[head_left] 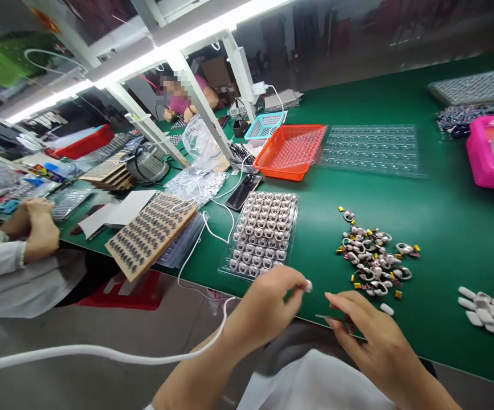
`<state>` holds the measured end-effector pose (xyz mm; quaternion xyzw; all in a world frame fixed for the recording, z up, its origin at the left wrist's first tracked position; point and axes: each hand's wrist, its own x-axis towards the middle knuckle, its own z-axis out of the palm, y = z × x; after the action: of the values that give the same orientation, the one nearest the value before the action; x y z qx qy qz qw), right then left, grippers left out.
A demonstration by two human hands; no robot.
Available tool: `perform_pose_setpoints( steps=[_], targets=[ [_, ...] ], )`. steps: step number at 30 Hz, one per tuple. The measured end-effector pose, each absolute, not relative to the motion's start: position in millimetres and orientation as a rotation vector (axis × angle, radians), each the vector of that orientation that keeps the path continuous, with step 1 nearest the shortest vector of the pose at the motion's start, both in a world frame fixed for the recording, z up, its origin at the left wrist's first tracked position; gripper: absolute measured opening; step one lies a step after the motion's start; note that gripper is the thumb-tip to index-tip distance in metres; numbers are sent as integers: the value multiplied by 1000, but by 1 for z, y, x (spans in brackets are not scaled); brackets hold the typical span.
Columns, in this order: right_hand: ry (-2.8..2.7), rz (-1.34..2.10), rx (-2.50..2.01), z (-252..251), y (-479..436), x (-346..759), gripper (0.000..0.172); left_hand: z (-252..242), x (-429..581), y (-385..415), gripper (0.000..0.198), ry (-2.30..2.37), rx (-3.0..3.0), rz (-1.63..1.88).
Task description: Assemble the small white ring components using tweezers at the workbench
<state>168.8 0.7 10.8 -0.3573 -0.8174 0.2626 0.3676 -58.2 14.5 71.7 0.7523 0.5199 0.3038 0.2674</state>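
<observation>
Nearest: a white cable (122, 357), slack, sweeping in from the left and up by the left forearm. Beyond it, two bare hands at the near edge of a green bench (421, 228).

Left hand (268, 302): thumb and forefinger pinched on a small pale part (309, 286), its end poking past the fingertips, near the bench edge. Right hand (370, 333): thumb and fingers gripping a thin metal tool (321, 316), tip towards the left hand, apart from it. Tweezers or blade, can't tell.

Left of the part, a clear tray (224, 268) with rows of pale rounded pieces. To the right, a loose heap of ring-shaped pieces (377, 273) with yellow tabs; a lone white cap (387, 309) just beside it.

Handling, my judgement: the part should weigh next to nothing, hard and smooth, apt to skid from dry fingers. Best pinched lightly by its sides. Heaped pieces: tabs look fragile; take hold by the ring.
</observation>
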Motion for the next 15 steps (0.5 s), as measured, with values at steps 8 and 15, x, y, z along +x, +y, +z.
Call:
perform_pose_setpoints(
  steps=[8,15],
  targets=[
    [-2020,754,-933,6,-1,189,31,46,-162,60,12,2066,2270,830],
    [-2000,788,-910,4,-2,184,28,31,-180,67,21,2007,2488,668]
  ],
)
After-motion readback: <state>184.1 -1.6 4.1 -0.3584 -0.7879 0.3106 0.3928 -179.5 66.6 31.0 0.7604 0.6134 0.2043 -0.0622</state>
